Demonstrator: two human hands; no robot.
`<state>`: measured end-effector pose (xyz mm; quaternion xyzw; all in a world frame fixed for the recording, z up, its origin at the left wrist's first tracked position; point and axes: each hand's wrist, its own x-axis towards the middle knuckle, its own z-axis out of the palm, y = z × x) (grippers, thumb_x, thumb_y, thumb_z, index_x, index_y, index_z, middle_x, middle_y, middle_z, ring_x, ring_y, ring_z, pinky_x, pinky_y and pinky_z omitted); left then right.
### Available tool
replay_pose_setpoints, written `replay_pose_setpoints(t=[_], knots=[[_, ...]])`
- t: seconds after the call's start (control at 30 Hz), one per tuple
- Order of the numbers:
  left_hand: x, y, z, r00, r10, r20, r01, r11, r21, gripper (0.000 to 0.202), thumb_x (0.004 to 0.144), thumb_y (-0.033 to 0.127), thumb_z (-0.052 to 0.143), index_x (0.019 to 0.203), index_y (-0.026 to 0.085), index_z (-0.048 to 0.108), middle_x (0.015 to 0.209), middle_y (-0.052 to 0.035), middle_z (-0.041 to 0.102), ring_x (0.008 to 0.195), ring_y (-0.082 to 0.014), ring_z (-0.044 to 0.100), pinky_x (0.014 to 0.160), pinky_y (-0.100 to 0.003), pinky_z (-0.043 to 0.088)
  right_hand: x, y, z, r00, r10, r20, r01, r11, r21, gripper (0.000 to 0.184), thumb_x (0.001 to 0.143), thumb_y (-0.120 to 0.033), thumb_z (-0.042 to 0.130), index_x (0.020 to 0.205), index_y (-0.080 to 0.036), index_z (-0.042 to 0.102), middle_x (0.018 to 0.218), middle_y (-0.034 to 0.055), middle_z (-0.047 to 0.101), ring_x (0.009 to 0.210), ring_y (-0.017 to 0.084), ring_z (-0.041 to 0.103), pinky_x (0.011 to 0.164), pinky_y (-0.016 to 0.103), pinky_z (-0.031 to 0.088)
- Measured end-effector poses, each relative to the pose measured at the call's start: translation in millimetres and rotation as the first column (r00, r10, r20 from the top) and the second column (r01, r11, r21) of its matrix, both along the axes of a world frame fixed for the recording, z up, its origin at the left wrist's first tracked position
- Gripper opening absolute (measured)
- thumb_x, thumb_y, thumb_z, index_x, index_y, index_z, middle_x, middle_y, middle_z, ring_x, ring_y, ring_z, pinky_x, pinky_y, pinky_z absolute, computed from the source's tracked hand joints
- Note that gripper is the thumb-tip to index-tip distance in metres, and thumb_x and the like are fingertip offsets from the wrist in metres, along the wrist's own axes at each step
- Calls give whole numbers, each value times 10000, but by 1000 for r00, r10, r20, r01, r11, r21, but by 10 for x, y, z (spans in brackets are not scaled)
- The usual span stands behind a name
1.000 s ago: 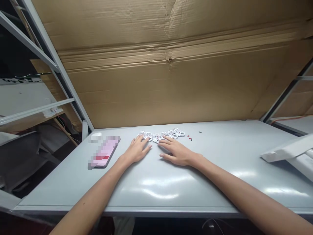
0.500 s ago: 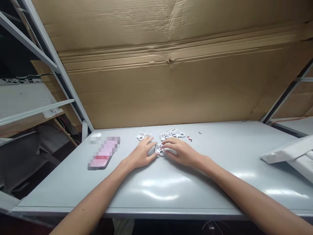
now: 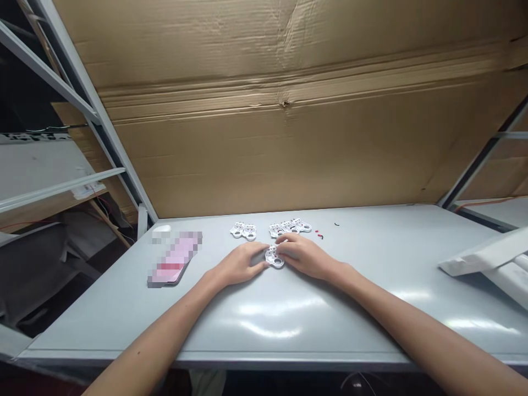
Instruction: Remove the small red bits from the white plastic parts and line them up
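A small white plastic part (image 3: 274, 257) with round holes sits between my two hands on the grey table (image 3: 264, 308). My left hand (image 3: 238, 265) pinches its left side with curled fingers. My right hand (image 3: 304, 256) grips its right side, fingers bent over it. Behind my hands lie more of the same white parts: a pair (image 3: 243, 231) to the left and a cluster of several (image 3: 291, 226) to the right. Tiny red bits (image 3: 319, 235) and a small black bit (image 3: 337, 224) lie just right of the cluster.
A pink phone (image 3: 175, 258) lies at the left of the table, with a small white object (image 3: 161, 231) behind it. A large cardboard sheet (image 3: 289, 110) walls off the back. White foam pieces (image 3: 487, 261) rest at the right edge. Metal shelving (image 3: 61, 93) stands left.
Both hands drew back from the row of white parts toward me, bringing one part along. They went from lying flat on the table to closing on that part between them.
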<state>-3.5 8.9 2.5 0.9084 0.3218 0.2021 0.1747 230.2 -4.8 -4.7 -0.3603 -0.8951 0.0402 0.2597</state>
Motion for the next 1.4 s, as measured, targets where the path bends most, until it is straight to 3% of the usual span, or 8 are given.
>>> replay_pose_setpoints(t=[0.63, 0.8, 0.87, 0.93, 1.0, 1.07, 1.17, 1.4], knots=[[15, 3, -10, 1000, -27, 3, 27, 999, -18, 412, 958, 497, 542, 1298, 271, 598, 1274, -53, 642, 1157, -257, 590, 1003, -356, 448, -13, 2, -51, 998, -10, -66, 5, 997, -72, 197, 943, -185, 474, 927, -185, 671, 1068, 118, 648, 941, 232, 612, 815, 389, 511], [14, 10, -18, 1000, -24, -8, 24, 1000, -20, 404, 966, 499, 524, 1298, 280, 593, 1282, -50, 636, 1162, -255, 586, 1013, -356, 438, -39, -33, 39, 953, -80, -291, 14, 975, -222, 191, 958, -298, 478, 916, -207, 641, 947, 80, 681, 863, 219, 625, 800, 394, 500], [11, 13, -22, 1000, -29, -7, 29, 999, -17, 403, 967, 500, 523, 1288, 268, 599, 1279, -55, 636, 1150, -256, 591, 1004, -355, 442, -49, -42, 104, 875, -152, -461, -51, 916, -398, 208, 934, -378, 534, 864, -207, 630, 903, 71, 692, 862, 221, 642, 809, 393, 505], [7, 15, -24, 999, -31, -9, 31, 999, -13, 401, 967, 493, 529, 1281, 253, 600, 1274, -61, 636, 1137, -253, 595, 992, -347, 448, -47, -38, 160, 739, -261, -621, -211, 786, -581, 232, 882, -429, 617, 846, -200, 619, 901, 72, 693, 897, 223, 657, 839, 387, 512], [2, 15, -23, 1000, -27, -13, 27, 1000, -8, 404, 966, 484, 537, 1286, 244, 593, 1268, -64, 635, 1130, -249, 598, 988, -339, 449, -32, -25, 190, 600, -362, -714, -385, 651, -654, 240, 828, -424, 691, 845, -199, 608, 913, 66, 684, 928, 214, 657, 871, 370, 511], [-1, 14, -20, 1000, -25, -16, 25, 1000, -5, 407, 967, 479, 536, 1296, 244, 583, 1271, -62, 632, 1138, -247, 593, 995, -335, 445, -8, -8, 196, 504, -416, -757, -495, 580, -647, 221, 803, -392, 727, 841, -208, 610, 913, 51, 671, 929, 195, 647, 882, 341, 505], [0, 15, -16, 999, -30, -23, 30, 1000, -2, 404, 970, 481, 528, 1295, 247, 581, 1275, -60, 630, 1153, -248, 584, 1006, -337, 438, 34, 15, 189, 438, -455, -775, -560, 537, -631, 194, 797, -360, 743, 903, -225, 653, 915, 34, 660, 903, 171, 632, 872, 303, 503], [0, 23, -23, 1000, -28, -15, 28, 999, 25, 384, 961, 476, 552, 1247, 225, 608, 1203, -71, 656, 1068, -246, 614, 948, -343, 461, 142, 76, 211, 423, -524, -739, -571, 479, -667, 201, 753, -298, 798, 887, -220, 671, 816, -12, 630, 748, 113, 583, 815, 243, 503]])
